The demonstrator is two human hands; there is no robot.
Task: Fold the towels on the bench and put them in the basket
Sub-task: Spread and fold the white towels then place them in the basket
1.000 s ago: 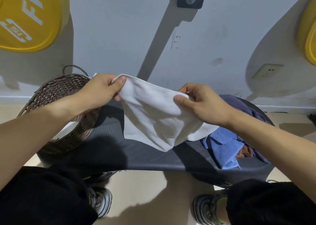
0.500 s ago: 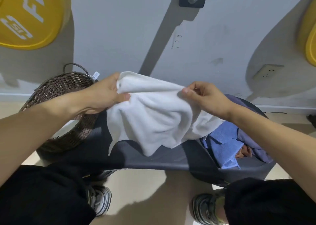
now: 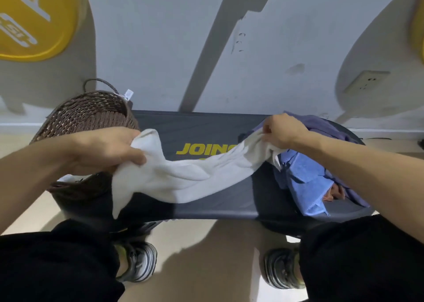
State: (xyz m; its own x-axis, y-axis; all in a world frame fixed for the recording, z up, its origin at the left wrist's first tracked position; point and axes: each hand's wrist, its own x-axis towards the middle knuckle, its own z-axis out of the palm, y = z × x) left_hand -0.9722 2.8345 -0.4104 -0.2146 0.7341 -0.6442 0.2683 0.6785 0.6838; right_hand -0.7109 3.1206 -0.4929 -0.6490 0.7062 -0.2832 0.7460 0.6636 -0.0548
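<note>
Above the dark desk (image 3: 206, 127) we stretch a white towel (image 3: 190, 177) (sagging in the middle) between our left hand (image 3: 107, 150), gripping one end beside the wicker basket (image 3: 85, 113), and our right hand (image 3: 282, 131), pinching the other over the blue towels (image 3: 305, 182).

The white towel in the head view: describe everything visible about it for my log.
The white towel is plain, soft terry-like cloth, unfolded and rumpled. It is stretched sideways between both hands: the left hand grips one bunched end beside the brown woven basket, the right hand pinches the other end above the pile of blue and purple cloths. Its middle sags over the dark padded bench, hiding part of the yellow lettering; one corner hangs down past the bench's front edge.
</note>
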